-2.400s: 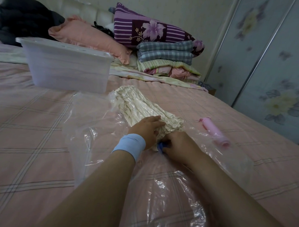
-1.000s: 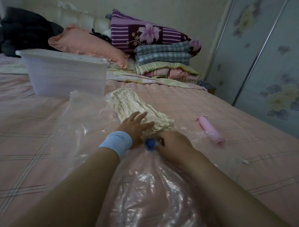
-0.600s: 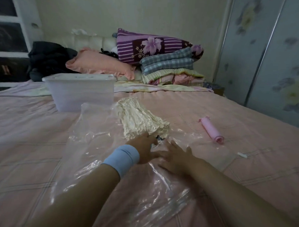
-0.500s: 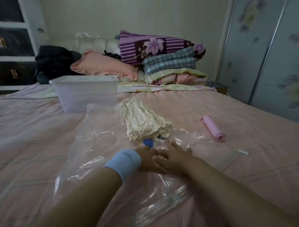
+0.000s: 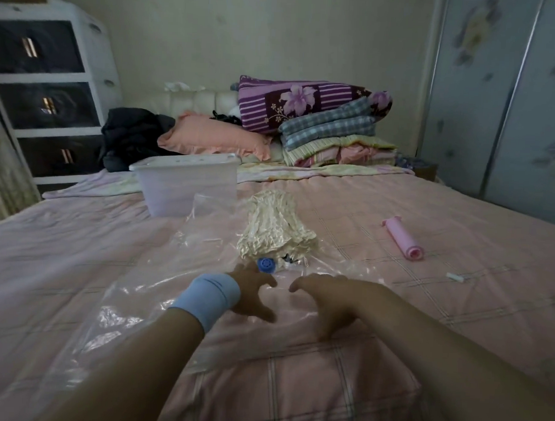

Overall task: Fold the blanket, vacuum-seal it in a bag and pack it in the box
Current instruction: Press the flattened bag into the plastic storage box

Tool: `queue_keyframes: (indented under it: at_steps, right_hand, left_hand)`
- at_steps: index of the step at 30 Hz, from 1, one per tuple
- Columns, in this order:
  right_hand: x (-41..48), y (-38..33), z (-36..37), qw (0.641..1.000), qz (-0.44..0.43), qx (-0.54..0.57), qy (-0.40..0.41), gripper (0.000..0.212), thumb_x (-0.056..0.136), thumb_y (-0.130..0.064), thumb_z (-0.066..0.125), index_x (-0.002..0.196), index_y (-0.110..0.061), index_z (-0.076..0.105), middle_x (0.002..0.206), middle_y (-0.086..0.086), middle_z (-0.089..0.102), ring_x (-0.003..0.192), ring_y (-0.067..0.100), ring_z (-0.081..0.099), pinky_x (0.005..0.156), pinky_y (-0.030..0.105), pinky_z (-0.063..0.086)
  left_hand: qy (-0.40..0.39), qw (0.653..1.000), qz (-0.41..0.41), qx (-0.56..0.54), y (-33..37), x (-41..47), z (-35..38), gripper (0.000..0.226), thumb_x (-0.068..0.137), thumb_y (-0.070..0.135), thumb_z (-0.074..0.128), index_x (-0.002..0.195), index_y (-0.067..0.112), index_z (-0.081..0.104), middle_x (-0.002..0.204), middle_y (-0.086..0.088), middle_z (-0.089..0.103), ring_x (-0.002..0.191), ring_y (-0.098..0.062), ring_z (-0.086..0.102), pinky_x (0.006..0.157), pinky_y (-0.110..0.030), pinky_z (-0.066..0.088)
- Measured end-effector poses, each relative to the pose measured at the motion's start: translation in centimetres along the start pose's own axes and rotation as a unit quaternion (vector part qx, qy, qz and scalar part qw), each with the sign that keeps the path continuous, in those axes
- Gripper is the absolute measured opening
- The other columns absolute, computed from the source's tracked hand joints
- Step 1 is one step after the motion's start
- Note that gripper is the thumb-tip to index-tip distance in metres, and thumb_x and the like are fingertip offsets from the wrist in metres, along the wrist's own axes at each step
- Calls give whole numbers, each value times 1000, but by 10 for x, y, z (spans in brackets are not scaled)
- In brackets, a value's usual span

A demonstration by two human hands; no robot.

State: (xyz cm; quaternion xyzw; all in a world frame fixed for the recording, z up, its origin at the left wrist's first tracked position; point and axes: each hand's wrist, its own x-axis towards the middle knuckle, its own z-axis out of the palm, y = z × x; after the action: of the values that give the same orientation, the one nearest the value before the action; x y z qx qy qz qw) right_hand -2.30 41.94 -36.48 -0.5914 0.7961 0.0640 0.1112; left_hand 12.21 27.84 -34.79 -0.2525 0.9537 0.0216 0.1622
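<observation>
The cream folded blanket (image 5: 277, 232) was found inside the clear plastic bag (image 5: 158, 288), behind a blue round valve (image 5: 265, 264). The left hand (image 5: 252, 292) and right hand (image 5: 326, 300) were spread, nothing held. Air could be readmitted through a loose valve.

On the bed (image 5: 77, 249) I count one clear bag (image 5: 145, 300), one cream blanket (image 5: 275, 232), one blue valve (image 5: 265, 264), one pink pump (image 5: 403, 238), one white clip (image 5: 455, 277), one plastic box (image 5: 185, 187), two pillows, a peach pillow (image 5: 215, 139) and a purple pillow (image 5: 306, 103), and two hands, the left hand (image 5: 252, 292) and the right hand (image 5: 329, 303).

Cream blanket (image 5: 277, 229), blue valve (image 5: 265, 264), pink pump (image 5: 403, 238), pink plaid bedspread (image 5: 381, 202)
</observation>
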Motion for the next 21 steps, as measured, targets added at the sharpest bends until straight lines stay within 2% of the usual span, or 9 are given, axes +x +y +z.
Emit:
queue_keyframes:
  at_steps: [2, 3, 6, 9, 12, 14, 16, 18, 21]
  right_hand:
    - [-8, 0, -9, 997, 22, 14, 75, 76, 70, -37, 78, 135, -39, 40, 130, -6, 58, 97, 16, 60, 76, 31, 47]
    - [-10, 0, -14, 991, 29, -4, 134, 59, 72, -39, 72, 126, -35, 47, 116, -7, 63, 89, 15, 59, 73, 30, 46]
    - [-4, 7, -22, 949, 8, -92, 302, 23, 79, -49, 58, 92, -29, 53, 92, -10, 59, 84, 17, 51, 95, 40, 41]
    - [11, 12, -25, 913, 32, -78, 400, 23, 82, -44, 58, 94, -24, 58, 106, -2, 62, 104, 24, 53, 105, 46, 32]
    - [25, 13, -26, 856, 74, -116, 499, 50, 77, -21, 60, 126, -15, 58, 143, 16, 48, 132, 38, 43, 107, 52, 30]
    - [31, 10, -30, 794, 32, -134, 592, 58, 74, -4, 54, 131, -14, 53, 145, 21, 41, 127, 40, 43, 97, 49, 37]
    - [46, 6, -33, 762, -65, -144, 628, 48, 70, 5, 60, 114, -13, 56, 119, 15, 52, 100, 31, 51, 78, 40, 43]
    - [66, 1, -28, 810, -121, -146, 555, 44, 64, 6, 73, 102, -14, 63, 99, 9, 59, 83, 24, 53, 68, 35, 46]
    - [98, 5, -8, 896, -64, -142, 415, 56, 69, -25, 82, 122, -22, 65, 125, 7, 62, 111, 28, 58, 95, 48, 45]
  left_hand:
    - [-37, 997, 17, -63, 14, -5, -3, 99, 65, 73, 70, 147, 41, 23, 152, 0, 25, 138, -28, 33, 112, -50, 33]
    - [-47, 997, 19, -61, 19, -7, -4, 106, 62, 73, 72, 148, 41, 19, 154, 0, 25, 137, -28, 34, 111, -50, 34]
    - [27, 999, -2, -25, 18, -10, -14, 95, 75, 45, 78, 148, 32, 20, 147, -4, 40, 128, -29, 47, 104, -43, 42]
    - [183, 982, -52, 14, 1, -12, -36, 44, 85, 12, 59, 126, 24, 49, 117, -5, 62, 101, -26, 61, 86, -37, 52]
    - [287, 951, -105, 37, -23, -6, -53, 25, 84, 6, 53, 105, 19, 59, 103, -2, 62, 93, -24, 62, 82, -34, 52]
    - [344, 931, -120, 17, -35, 2, -57, 26, 85, 5, 51, 107, 18, 58, 102, -2, 61, 93, -25, 62, 78, -33, 49]
    - [395, 911, -118, 4, -45, 15, -60, 33, 86, 2, 51, 113, 20, 56, 104, -3, 63, 93, -27, 63, 77, -34, 47]
    - [438, 893, -105, 18, -50, 28, -65, 35, 86, 1, 54, 112, 24, 58, 101, -1, 67, 91, -27, 64, 80, -34, 46]
    - [511, 851, -73, 92, -52, 47, -76, 24, 87, 10, 61, 102, 28, 65, 91, 1, 71, 89, -24, 61, 88, -34, 38]
